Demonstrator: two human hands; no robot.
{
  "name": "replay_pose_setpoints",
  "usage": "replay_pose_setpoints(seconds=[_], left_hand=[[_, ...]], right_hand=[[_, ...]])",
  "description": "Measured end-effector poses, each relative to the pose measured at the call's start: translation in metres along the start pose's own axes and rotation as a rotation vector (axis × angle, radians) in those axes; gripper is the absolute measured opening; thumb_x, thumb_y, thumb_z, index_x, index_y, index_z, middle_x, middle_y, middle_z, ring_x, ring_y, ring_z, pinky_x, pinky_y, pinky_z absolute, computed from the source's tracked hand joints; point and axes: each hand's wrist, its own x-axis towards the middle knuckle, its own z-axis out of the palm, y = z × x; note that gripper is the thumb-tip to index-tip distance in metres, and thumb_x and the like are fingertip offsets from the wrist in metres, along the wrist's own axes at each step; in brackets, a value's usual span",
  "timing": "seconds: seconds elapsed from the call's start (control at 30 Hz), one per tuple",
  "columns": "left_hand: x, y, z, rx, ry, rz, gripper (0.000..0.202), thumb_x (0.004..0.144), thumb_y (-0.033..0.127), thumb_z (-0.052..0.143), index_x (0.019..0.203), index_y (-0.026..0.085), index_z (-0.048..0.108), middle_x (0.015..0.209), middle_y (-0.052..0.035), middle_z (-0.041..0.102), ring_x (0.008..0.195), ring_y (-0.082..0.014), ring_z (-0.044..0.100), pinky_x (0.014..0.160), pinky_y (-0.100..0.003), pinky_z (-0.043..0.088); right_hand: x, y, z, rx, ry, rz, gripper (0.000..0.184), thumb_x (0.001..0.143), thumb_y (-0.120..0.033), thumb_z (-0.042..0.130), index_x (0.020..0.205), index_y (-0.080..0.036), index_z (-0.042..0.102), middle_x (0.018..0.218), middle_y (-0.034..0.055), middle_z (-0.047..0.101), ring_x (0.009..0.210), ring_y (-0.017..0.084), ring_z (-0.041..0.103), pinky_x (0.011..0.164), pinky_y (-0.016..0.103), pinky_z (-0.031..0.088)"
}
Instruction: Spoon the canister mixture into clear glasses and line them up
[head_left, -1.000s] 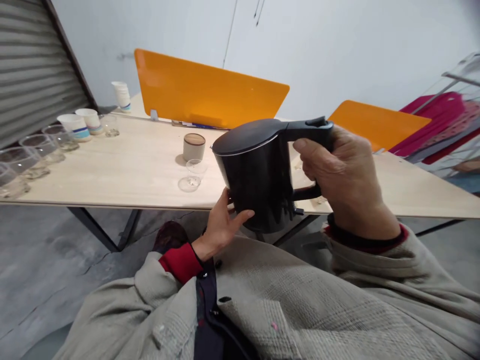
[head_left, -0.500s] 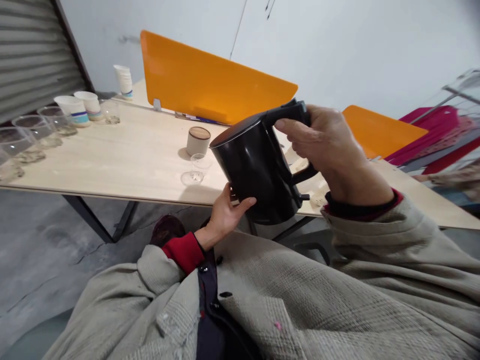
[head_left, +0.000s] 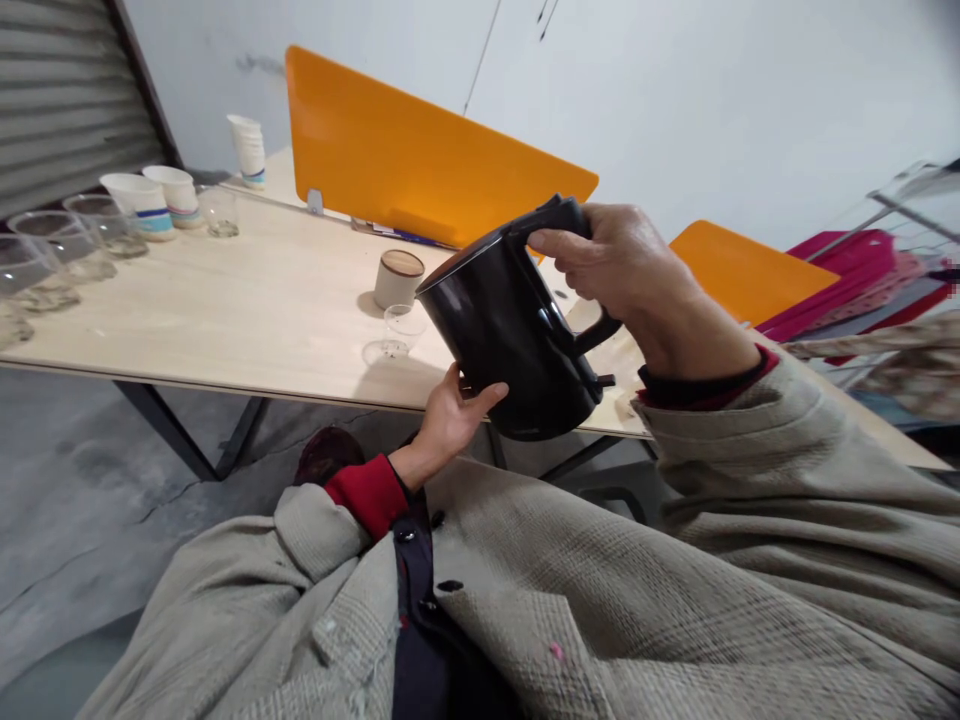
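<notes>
Kettle [head_left: 517,340] black, lid shut, tilted with spout toward 10 o'clock, held above near edge of table [head_left: 225,310]; right hand [head_left: 630,270] clenched round handle [head_left: 556,212]; left hand [head_left: 450,420] cupped open against lower wall at 7 o'clock. Risk: steeper tilt likely spills past small clear glass [head_left: 403,325] at 10 o'clock, wetting tabletop

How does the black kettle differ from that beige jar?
The kettle is black and glossy; the jar is beige with a brown lid. The kettle is tilted, held off the table by the right hand and left hand; the jar stands upright on it. Both are lidded.
</notes>
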Motion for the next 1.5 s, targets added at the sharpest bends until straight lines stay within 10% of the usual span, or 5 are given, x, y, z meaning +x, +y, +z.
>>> replay_pose_setpoints(seconds=[1.5], left_hand=[[0.002, -0.003, 0.0, 0.044, 0.006, 0.016, 0.075, 0.078, 0.068, 0.089, 0.128, 0.018, 0.063, 0.124, -0.0153, 0.081, 0.109, -0.029, 0.079, 0.095, -0.043, 0.065]], right_hand=[[-0.003, 0.002, -0.001, 0.025, 0.01, -0.052, 0.028, 0.095, -0.019, 0.075, 0.072, -0.021, 0.058, 0.057, -0.0057, 0.047, 0.056, 0.009, 0.044, 0.053, 0.028, 0.031]])
